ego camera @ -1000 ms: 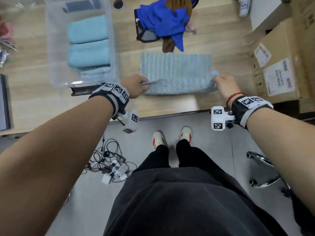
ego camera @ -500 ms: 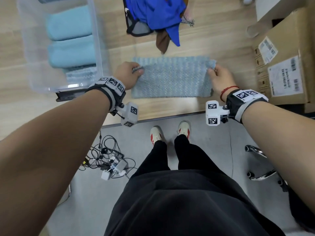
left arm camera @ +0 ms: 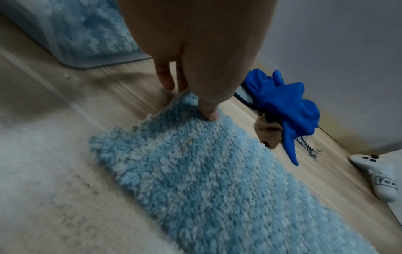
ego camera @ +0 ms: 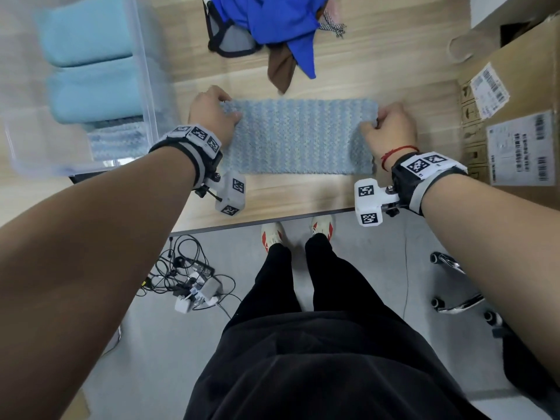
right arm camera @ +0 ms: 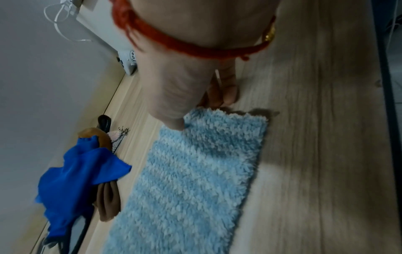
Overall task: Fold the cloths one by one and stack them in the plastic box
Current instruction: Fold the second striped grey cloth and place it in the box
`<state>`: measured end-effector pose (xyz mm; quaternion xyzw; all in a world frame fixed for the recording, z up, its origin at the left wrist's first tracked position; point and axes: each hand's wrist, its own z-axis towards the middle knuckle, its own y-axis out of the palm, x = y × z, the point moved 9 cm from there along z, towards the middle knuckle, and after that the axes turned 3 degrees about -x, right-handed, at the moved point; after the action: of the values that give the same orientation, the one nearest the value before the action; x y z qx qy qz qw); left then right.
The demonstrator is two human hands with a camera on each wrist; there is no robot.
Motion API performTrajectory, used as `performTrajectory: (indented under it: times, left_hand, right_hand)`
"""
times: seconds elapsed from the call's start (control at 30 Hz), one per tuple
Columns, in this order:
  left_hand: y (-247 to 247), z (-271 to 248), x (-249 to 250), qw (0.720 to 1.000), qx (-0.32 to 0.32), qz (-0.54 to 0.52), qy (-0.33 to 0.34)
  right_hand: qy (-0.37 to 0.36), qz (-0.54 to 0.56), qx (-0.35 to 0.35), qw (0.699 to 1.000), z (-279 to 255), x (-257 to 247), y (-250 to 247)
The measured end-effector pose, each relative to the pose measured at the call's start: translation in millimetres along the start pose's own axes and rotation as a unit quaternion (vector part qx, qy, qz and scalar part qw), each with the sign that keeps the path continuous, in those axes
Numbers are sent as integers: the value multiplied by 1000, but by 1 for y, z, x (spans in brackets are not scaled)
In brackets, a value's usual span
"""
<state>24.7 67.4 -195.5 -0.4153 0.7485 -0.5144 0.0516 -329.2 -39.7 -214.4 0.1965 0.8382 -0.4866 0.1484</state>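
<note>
Cloth [ego camera: 298, 136] folded over since; controller [left arm camera: 379, 180] label "Too".

Bare tabletop [ego camera: 303, 195] runs along the near edge in front of the towel [ego camera: 298, 136], open between the two wrists. Left of the towel, a narrow strip of bare wood separates it from the box [ego camera: 142, 71] wall, and the left hand [ego camera: 210, 112] fills that gap. Toward the far edge, the cloth pile [ego camera: 272, 22] sits near the towel, its brown tail hanging close to the towel's far side. At the right edge, the carton [ego camera: 515, 122] walls off the tabletop just beyond the right hand [ego camera: 391, 128]
</note>
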Motion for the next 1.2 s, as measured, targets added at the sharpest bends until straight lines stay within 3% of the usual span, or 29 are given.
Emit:
performTrajectory:
  times: [0.17, 0.3, 0.37, 0.47, 0.53, 0.67, 0.83, 0.93, 1.07, 1.13, 1.2]
  left_hand:
    - [-10, -13, 24, 996, 70, 50, 33]
    - [18, -40, 76, 979, 40, 110, 164]
    - [41, -55, 96, 969, -6, 110, 223]
    - [91, -76, 101, 954, -142, 73, 253]
    - [112, -87, 95, 952, -171, 71, 242]
    - [128, -104, 96, 955, -166, 60, 238]
    - [120, -113, 96, 956, -164, 30, 242]
    - [89, -108, 76, 976, -100, -41, 188]
    - [59, -106, 14, 989, -45, -117, 75]
    - [60, -108, -14, 988, -64, -134, 34]
    - [75, -105, -30, 978, -134, -157, 13]
  right_hand:
    - [22, -76, -77, 994, -7, 3, 17]
    - [15, -59, -91, 994, -14, 3, 20]
    - [6, -13, -72, 997, -16, 5, 14]
    - [-2, 43, -75, 996, -22, 17, 12]
    - [2, 63, -84, 994, -29, 28, 14]
    - [-10, 111, -98, 989, -44, 44, 14]
    - [-68, 137, -67, 986, -55, 23, -3]
    - [-118, 123, -75, 982, -65, -14, -8]
    - [-176, 87, -75, 978, -79, -71, 4]
    - [-192, 74, -77, 975, -84, -92, 19]
    - [-205, 41, -83, 974, -88, -111, 37]
